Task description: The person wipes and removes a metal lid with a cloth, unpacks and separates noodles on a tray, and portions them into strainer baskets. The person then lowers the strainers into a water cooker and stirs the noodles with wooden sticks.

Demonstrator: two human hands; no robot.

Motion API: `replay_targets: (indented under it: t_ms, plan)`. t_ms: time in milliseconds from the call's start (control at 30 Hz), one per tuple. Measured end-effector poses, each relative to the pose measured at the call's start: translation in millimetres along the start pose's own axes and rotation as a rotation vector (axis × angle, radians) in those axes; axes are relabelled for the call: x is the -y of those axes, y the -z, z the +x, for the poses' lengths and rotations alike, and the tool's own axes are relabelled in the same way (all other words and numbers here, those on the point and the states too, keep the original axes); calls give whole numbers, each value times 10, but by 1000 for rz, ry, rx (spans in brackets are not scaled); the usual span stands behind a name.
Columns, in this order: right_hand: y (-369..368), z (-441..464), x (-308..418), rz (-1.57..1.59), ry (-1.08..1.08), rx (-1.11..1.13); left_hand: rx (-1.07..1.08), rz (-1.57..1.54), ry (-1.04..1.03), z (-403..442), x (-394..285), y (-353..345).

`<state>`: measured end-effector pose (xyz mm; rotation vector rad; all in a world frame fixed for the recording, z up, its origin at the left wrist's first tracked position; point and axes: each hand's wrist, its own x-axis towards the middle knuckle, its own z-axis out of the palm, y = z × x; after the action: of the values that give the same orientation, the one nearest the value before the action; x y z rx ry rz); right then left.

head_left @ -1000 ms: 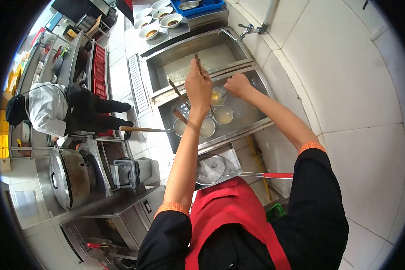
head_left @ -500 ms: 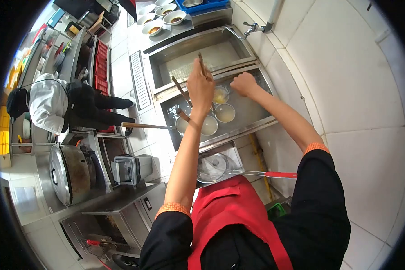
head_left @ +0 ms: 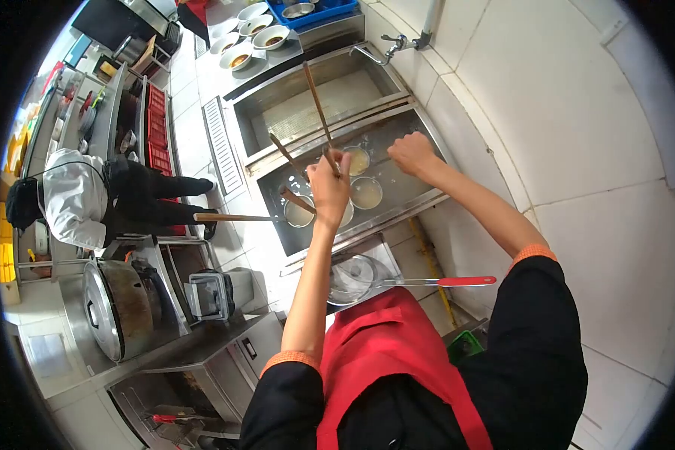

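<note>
My left hand [head_left: 330, 187] is closed on the short wooden handle of a noodle strainer [head_left: 332, 162] over the water-filled cooking tank [head_left: 405, 127]. My right hand [head_left: 413, 154] hovers over the tank's right side as a fist; what it holds, if anything, is hidden. A round strainer basket [head_left: 358, 160] with yellowish contents hangs in the water, and another basket [head_left: 367, 193] with cloudy, pale liquid sits nearer me. A third basket [head_left: 300, 212] is at the left. Other wooden handles [head_left: 319, 105] lean out over the tank's edges. My wrist partly covers one basket.
Beyond the tank is a second basin [head_left: 315, 97] with a tap [head_left: 392, 49]. White bowls [head_left: 237, 56] with dark sauce stand farther back beside a blue tray [head_left: 319, 15]. A red-handled utensil [head_left: 465, 282] lies near my apron. At left, a person [head_left: 75, 195] bends toward shelving.
My left hand has let go of the far long handle, which now leans free, and has come nearer onto a different handle. My right fist stays over the tank.
</note>
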<state>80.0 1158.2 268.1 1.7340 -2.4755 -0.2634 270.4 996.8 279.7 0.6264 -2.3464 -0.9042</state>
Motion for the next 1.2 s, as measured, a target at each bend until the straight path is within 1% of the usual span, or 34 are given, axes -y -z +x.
replay_targets:
  t_ms: [33,67,100,133,167,200,233,300,333,400,500,533,567,600,633,700,733,800,833,900,1000,1033,1100,1133,1200]
  plan:
    - [158,-67,-13,0,1,1,43,148,-119,-111,17,40]
    - [447,-139,-66,-9,-23,-19,128,115,-163,-232,193,-2]
    - [707,-210,-101,-18,-51,-41,128,117,-166,-338,194,47]
    - [910,-306,-73,-17,-55,-42,163,-73,-134,-456,183,95]
    - [1095,-424,-7,-28,-47,11,201,-263,-99,-522,173,120]
    - [1176,-493,40,-37,-38,66,240,-187,-216,-551,357,75]
    - [1040,-485,87,-32,-41,73,247,-188,-213,-584,412,4]
    - [489,-471,357,-21,67,30,261,-183,-195,-683,484,-61]
    - [293,-472,499,-15,67,30,319,-132,-173,-604,368,-14]
    - [91,-369,644,-34,128,106,317,-151,-198,-471,430,-17]
    - [323,-354,658,-30,130,52,325,-138,-197,-393,640,-42]
    - [283,-353,626,-23,126,58,314,-152,-203,-378,621,-26]
    - [220,-337,541,-19,68,46,302,-167,-211,-376,616,-40]
    - [158,-331,481,-20,12,31,317,-232,-134,-370,598,-66]
    - [139,-360,521,-23,11,29,315,-234,-137,-373,635,-111]
    - [94,-397,641,-29,117,188,279,-228,-215,-372,730,-162]
    - [138,-361,598,-28,121,185,276,-224,-214,-361,710,-127]
    - [250,-333,451,5,2,59,321,-195,-166,-362,626,-60]
    - [195,-368,474,4,1,59,322,-197,-167,-368,646,-79]
    - [49,-434,537,-63,84,118,293,-202,-207,-353,690,-124]
    - [217,-431,530,-15,126,73,261,-116,-250,-357,653,-108]
    - [140,-433,519,-12,125,74,264,-114,-249,-366,650,-101]
    - [-88,-409,437,37,17,-63,334,-173,-123,-338,618,-103]
    - [-83,-440,473,37,15,-66,334,-172,-126,-343,630,-122]
    - [-81,-528,598,46,128,63,299,-156,-165,-348,655,-149]
